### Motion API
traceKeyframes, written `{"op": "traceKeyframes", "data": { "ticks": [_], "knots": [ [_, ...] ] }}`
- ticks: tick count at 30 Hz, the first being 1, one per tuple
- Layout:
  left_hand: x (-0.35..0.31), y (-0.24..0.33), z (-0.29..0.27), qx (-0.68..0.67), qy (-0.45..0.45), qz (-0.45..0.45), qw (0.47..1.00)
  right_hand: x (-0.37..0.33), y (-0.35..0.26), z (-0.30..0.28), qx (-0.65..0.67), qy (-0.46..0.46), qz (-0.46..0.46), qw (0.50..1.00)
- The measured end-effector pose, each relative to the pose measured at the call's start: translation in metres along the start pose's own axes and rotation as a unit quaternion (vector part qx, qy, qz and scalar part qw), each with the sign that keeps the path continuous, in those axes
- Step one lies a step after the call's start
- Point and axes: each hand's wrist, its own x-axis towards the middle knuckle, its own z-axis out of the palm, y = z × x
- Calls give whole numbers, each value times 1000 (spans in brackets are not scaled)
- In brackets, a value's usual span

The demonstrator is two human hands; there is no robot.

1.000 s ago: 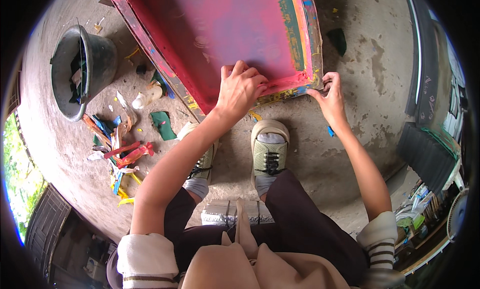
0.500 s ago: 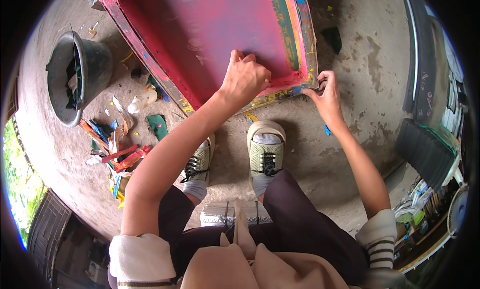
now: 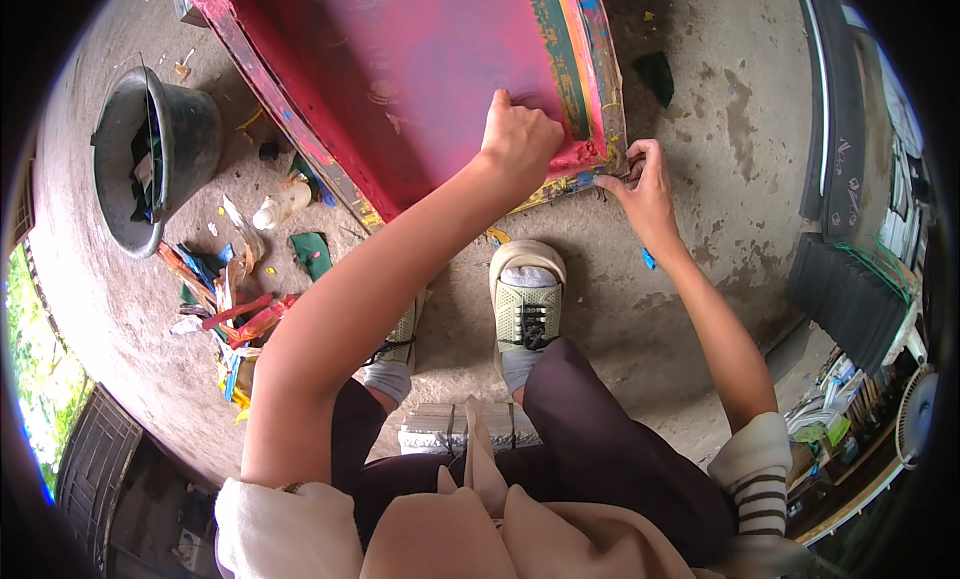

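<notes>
1. A screen printing frame [image 3: 450,69] lies ahead of the person on the grey floor [image 3: 690,319]. It is set at a slant, and its top runs out of view. Its middle is pink and purple, with green and yellow stripes near the right side. Paint spots cover its edges.
2. The left hand [image 3: 522,141] is over the near edge of the frame, close to the right corner. It is curled up with the knuckles on top. The fingertips are hidden, so one cannot tell if they pinch anything.
3. The right hand [image 3: 640,179] pinches the frame's near right corner, with the thumb on one side and bent fingers on the other.
4. A dark bucket [image 3: 198,134] is on the left, with dark scraps [image 3: 146,174] inside.
5. Near the bucket are a small pale bottle [image 3: 284,207] and a messy pile of bright strips [image 3: 238,304], red, blue, orange and yellow.
6. A dark green piece [image 3: 654,79] lies right of the frame.
7. A pale green shoe [image 3: 527,304] with black laces is below the frame.
</notes>
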Motion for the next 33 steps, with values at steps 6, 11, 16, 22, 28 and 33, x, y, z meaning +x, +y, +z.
{"op": "traceKeyframes", "data": {
  "ticks": [6,11,16,22,28,33],
  "knots": [
    [8,7,-9,37,-61,28,997,1,0,0,1,-8,17,1000],
    [6,7,-8,58,-56,37,996,0,4,3,-30,38,-44,998],
    [5,4,-5,49,-44,19,998,1,2,4,-27,45,-57,997],
    [2,5,0,38,-11,12,999,-1,4,3,-39,43,-46,997],
    [-35,-16,20,-71,92,16,993,-3,-2,4,-34,38,-52,997],
    [-125,-48,-6,-106,71,10,992,-1,-29,8,-117,106,-89,983]
  ]
}}
